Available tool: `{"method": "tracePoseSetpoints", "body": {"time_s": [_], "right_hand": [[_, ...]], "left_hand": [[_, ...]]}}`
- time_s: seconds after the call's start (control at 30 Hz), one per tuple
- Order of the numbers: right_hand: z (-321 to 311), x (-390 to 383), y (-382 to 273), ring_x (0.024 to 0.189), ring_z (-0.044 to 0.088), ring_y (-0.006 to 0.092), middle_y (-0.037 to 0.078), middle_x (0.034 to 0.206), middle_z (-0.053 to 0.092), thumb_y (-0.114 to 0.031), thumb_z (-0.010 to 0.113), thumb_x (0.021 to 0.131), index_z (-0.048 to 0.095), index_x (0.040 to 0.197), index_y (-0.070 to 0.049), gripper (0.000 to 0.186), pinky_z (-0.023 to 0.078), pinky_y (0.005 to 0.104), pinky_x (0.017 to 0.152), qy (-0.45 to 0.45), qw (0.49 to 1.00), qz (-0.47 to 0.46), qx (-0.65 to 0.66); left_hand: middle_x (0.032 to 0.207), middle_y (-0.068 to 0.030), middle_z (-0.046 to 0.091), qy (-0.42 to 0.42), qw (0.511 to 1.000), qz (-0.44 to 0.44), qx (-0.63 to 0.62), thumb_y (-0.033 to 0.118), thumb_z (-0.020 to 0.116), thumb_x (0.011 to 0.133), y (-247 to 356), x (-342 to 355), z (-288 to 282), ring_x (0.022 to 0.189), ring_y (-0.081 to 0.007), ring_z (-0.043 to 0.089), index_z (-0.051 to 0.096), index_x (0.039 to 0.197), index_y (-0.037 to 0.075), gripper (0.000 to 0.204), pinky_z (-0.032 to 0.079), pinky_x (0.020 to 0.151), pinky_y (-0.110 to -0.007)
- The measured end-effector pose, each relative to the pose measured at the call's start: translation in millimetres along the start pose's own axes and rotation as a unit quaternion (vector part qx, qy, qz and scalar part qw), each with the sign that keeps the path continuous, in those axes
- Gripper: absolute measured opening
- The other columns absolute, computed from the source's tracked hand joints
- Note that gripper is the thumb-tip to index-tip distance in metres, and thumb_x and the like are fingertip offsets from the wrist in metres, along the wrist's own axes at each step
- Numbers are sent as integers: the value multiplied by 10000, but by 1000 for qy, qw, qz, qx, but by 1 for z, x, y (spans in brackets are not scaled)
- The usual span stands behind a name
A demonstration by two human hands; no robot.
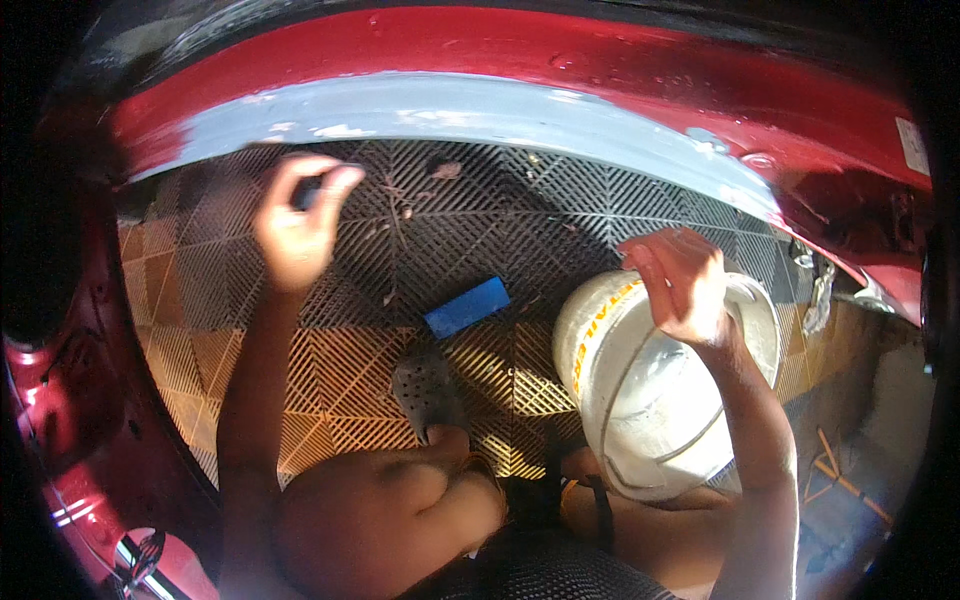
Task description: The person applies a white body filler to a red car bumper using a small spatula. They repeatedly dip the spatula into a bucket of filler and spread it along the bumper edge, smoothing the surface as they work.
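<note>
Dark and small, an object (306, 192) sits pinched between the thumb and curled fingertips of the left hand (298, 232); what it is cannot be told. That hand is raised just below the grey sanded band (470, 108) that runs along the edge of the red car body panel (620, 70) arching across the top. The right hand (682, 282) has its fingers bent down over the far rim of a white plastic bucket (650, 400), gripping the rim; the bucket tilts toward the person, close to the right knee, and its wire bail lies across its side. Between the two hands, on the orange grid floor tiles (340, 380), lies a blue block (467, 306), apart from both hands and just left of the bucket. Nearer the person, a grey perforated clog (425, 392) rests on the same tiles, below the block.
</note>
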State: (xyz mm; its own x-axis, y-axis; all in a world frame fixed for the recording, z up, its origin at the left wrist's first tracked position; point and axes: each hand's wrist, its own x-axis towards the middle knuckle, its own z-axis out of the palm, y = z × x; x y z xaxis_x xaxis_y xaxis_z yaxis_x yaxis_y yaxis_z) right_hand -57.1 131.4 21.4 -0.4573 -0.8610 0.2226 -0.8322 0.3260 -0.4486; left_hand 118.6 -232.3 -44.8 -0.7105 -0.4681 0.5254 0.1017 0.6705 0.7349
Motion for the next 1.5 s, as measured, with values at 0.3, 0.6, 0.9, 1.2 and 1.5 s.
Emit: {"method": "tracePoseSetpoints", "body": {"time_s": [0.3, 0.6, 0.9, 1.2, 1.5], "right_hand": [[3, 4, 3, 674, 672, 340, 125, 737, 674, -162, 703, 912, 704, 876, -58, 109, 534, 435, 632, -3, 1000, -3, -25], [1, 2, -3, 798, 713, 325, 120, 876, 741, -170, 704, 924, 750, 981, -55, 137, 563, 433, 734, -37, 998, 51, -13], [6, -1, -2, 770, 722, 303, 98, 860, 746, -187, 717, 913, 745, 1025, -74, 162, 576, 406, 695, 0, 999, 40, -18], [0, 3, -1, 777, 724, 298, 102, 866, 748, -220, 732, 918, 748, 1040, -71, 193, 573, 418, 702, 3, 999, 49, -21], [-62, -28, 65, 892, 701, 360, 146, 958, 733, -541, 899, 597, 736, 1085, -27, 727, 546, 463, 822, -189, 978, -45, -71]], "left_hand": [[711, 12, 571, -105, 936, -306, -136, 201, 584, 1066, 1, -49, 5, 599, -70, 506, 587, 909, 60, 211, 394, 542, -259], [927, -82, 742, -239, 947, -209, -53, 217, 584, 1077, 8, -82, 30, 777, -110, 682, 669, 1283, 35, 288, 532, 676, -306], [911, -93, 752, -324, 896, -302, -42, 271, 569, 1083, 18, -91, 23, 631, -124, 660, 668, 1268, 70, 290, 500, 555, -318], [896, -72, 719, -281, 948, -149, -16, 198, 656, 1030, 14, -103, 27, 806, -174, 675, 730, 1121, 72, 172, 517, 695, -328], [983, -110, 708, -81, 997, -12, -2, 62, 843, 807, -22, -5, -44, 923, -220, 675, 735, 963, 23, 193, 518, 868, -342]]}}
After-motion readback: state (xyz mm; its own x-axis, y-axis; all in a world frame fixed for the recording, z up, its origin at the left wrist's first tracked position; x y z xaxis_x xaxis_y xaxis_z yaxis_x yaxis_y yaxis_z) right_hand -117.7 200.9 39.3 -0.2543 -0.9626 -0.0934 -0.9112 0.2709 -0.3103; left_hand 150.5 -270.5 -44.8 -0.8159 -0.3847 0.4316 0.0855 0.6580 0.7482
